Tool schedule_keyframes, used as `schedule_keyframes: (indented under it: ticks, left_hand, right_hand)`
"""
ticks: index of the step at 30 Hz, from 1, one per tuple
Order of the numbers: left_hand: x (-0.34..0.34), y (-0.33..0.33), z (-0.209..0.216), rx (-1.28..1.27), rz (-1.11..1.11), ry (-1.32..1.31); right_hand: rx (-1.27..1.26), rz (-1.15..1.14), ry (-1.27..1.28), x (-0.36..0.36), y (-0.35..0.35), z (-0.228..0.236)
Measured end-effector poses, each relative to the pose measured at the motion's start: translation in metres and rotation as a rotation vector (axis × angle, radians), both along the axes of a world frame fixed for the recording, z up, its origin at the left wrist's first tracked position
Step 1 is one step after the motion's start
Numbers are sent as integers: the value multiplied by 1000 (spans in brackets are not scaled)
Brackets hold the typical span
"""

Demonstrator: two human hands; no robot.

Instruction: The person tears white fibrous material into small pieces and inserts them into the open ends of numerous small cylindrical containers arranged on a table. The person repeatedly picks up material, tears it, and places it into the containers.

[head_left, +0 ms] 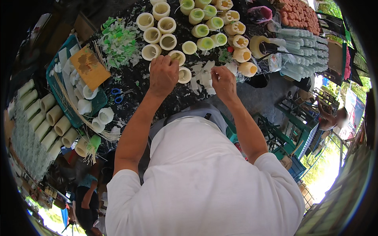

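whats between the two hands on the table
In the head view, a cream hollow cylinder lies beside the left hand, then a pile of white cut pieces reaches to the right hand, all on the dark table.

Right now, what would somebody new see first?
Rows of round cups, cream at the left, green- and orange-filled at the right, crowd the dark table. Both hands work below them: the left hand on a cup, the right hand by white scraps. A green tray sits far left.
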State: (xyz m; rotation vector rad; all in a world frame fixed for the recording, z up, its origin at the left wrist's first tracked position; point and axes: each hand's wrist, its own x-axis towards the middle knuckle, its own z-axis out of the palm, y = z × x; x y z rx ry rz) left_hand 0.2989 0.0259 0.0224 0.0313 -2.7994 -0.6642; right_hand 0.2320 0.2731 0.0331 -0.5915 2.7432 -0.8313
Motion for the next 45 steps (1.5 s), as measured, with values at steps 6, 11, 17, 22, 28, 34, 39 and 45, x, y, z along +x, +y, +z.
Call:
schedule_keyframes:
  ticks: [6, 11, 17, 22, 28, 34, 39, 45]
  left_hand:
    - [-19, -15, 2, 7, -63, -33]
    - [-23, -20, 6, 16, -90, -79]
    - [-24, -29, 2, 25, -97, -74]
    - [-24, -33, -1, 72, -108, -96]
    - [-29, -34, 4, 134, -140, -122]
    - [-25, -35, 5, 112, -166, -95]
    - [-20, -32, 5, 112, -149, -106]
    - [-15, -10, 34, 123, -118, -40]
  right_hand:
    - [251, 366, 11, 8, -9, -41]
    - [281, 440, 277, 39, -19, -69]
    - [305, 381, 1, 42, -14, -60]
    - [-174, 164, 113, 10, -31, 20]
    - [-231, 317, 248, -10, -75, 11]
    - [-145, 331, 324, -10, -83, -2]
    - [-184, 135, 267, -12, -39, 8]
    - [30, 60, 169, -19, 31, -24]
